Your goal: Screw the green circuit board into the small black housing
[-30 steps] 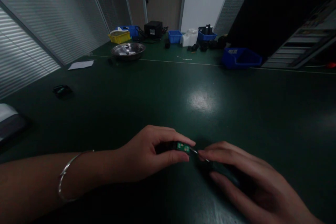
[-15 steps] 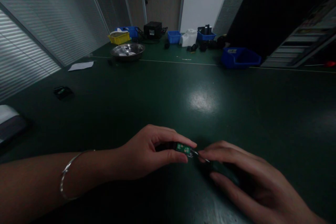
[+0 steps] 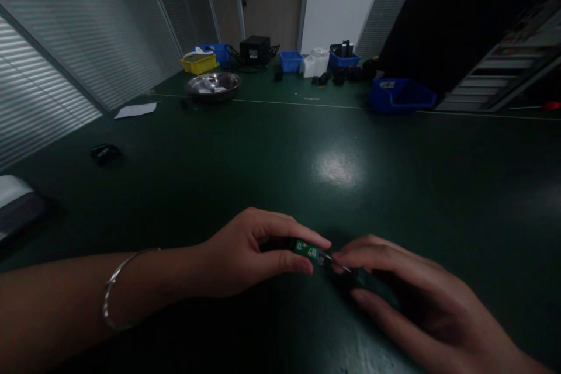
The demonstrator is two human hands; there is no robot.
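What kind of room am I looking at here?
Probably an electronics workshop or assembly room: the left hand holds a small green circuit board, a cabled black box stands at the back, and blue bins sit on the green work surface.

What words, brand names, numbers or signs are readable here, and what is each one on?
None can be read.
Green circuit board in the left hand: pale markings, too small and blurred.
Black box at the back: small pale label, too small.
Open-front blue bin on the right: pale label, too blurred.
White sheet on the left: I cannot tell if it bears print.
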